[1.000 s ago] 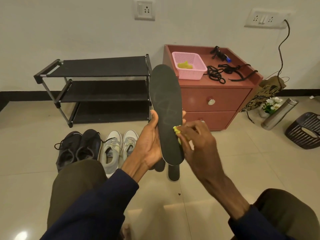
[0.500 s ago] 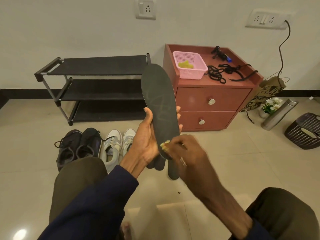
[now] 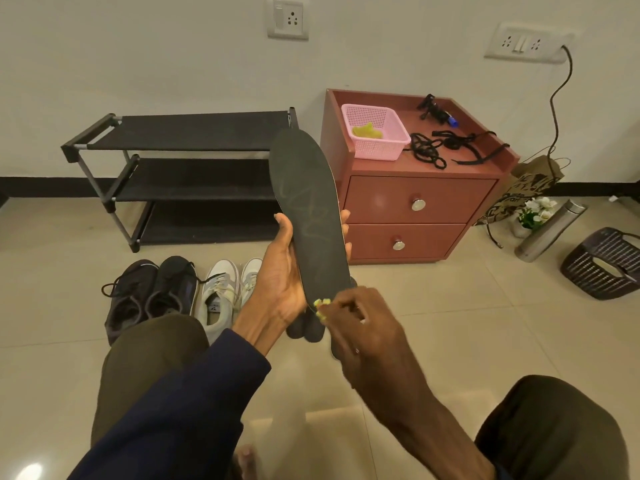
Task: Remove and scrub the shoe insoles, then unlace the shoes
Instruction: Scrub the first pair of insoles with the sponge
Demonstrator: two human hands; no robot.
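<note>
My left hand [image 3: 278, 282] grips a long black insole [image 3: 306, 206] by its lower half and holds it upright in front of me. My right hand [image 3: 360, 327] pinches a small yellow scrubber [image 3: 320, 306] against the insole's heel end. More dark insole ends [image 3: 306, 329] show on the floor under my hands. A black pair of shoes [image 3: 152, 292] with laces and a white pair [image 3: 225, 292] stand side by side on the floor at the left. Loose black laces [image 3: 440, 150] lie on the red cabinet.
A black three-tier shoe rack [image 3: 180, 178] stands against the wall. The red two-drawer cabinet [image 3: 412, 209] carries a pink basket [image 3: 375, 131]. A steel bottle [image 3: 550, 230], a paper bag, flowers and a dark basket [image 3: 604, 263] sit at the right. My knees frame the bottom.
My right hand with the scrubber has slid down the insole from its middle to the heel end. My left hand has shifted the insole slightly left.
</note>
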